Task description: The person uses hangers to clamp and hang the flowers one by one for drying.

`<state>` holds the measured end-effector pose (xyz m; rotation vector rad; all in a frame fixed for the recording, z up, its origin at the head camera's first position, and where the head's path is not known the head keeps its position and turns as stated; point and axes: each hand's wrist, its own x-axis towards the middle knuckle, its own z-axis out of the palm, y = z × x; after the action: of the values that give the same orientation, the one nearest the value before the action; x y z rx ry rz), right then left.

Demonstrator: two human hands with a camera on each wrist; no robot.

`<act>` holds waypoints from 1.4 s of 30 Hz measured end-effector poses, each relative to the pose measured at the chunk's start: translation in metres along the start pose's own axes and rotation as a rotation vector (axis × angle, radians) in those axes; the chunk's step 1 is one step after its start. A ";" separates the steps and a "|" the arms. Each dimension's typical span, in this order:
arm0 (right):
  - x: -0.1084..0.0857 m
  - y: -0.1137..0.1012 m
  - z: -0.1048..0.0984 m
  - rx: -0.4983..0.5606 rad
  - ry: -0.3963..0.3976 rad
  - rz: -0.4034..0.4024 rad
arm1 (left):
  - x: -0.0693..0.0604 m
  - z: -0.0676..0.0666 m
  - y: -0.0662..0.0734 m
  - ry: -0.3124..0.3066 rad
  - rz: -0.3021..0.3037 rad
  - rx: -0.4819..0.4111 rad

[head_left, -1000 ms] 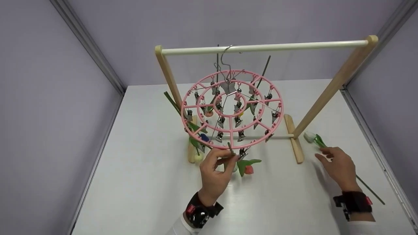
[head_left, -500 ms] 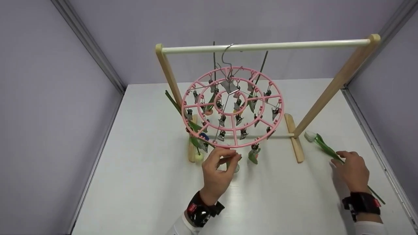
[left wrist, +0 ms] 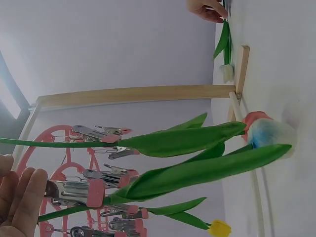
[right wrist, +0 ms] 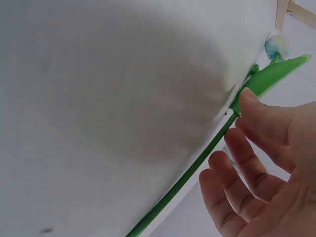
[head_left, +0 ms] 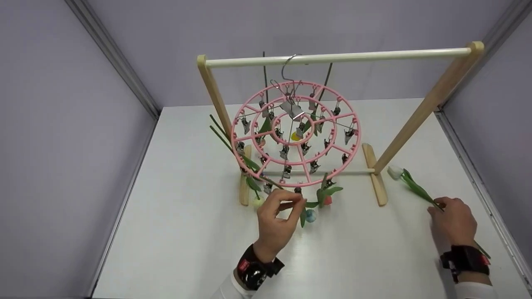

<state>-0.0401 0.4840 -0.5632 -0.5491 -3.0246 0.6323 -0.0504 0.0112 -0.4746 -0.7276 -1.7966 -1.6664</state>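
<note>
A round pink clip hanger (head_left: pixel 309 176) with several metal clips hangs tilted from a rail. My left hand (head_left: pixel 276 216) is at its front edge, thumb and index finger pinching at a metal clip (left wrist: pixel 74 192); the exact contact is partly hidden. That clip holds a white-blue tulip (head_left: pixel 311 216) head down. Beside it a red tulip (head_left: pixel 327 200) hangs from another clip. At the right, my right hand (head_left: pixel 455 222) pinches the stem of a white tulip (head_left: pixel 395 172) lying on the table. In the right wrist view, thumb and index finger sit at the stem (right wrist: pixel 197 160).
The wooden stand's right leg (head_left: pixel 428 99) slopes down between the hanger and the white tulip. Its white rail (head_left: pixel 374 57) runs across above. More tulips hang at the left and back, one yellow (left wrist: pixel 219 228), one pale yellow (head_left: pixel 257 202). Grey walls surround the table.
The hanger has turned, carrying its front tulips rightward past my left hand, which stays nearly in place. My right hand has slid down along the white tulip's stem, away from its leaves.
</note>
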 end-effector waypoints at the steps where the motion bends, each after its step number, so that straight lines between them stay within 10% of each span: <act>1: 0.000 0.001 0.000 0.001 -0.003 0.002 | -0.001 0.000 -0.001 -0.004 0.008 0.001; 31: -0.018 0.006 -0.010 0.078 -0.088 0.045 | -0.028 -0.015 -0.020 -0.071 -0.126 0.073; 42: -0.045 -0.021 -0.011 0.111 -0.026 -0.128 | -0.032 -0.021 -0.021 -0.103 -0.145 0.084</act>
<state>-0.0044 0.4545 -0.5421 -0.3438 -2.9946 0.7986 -0.0423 -0.0110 -0.5110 -0.6710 -2.0219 -1.6605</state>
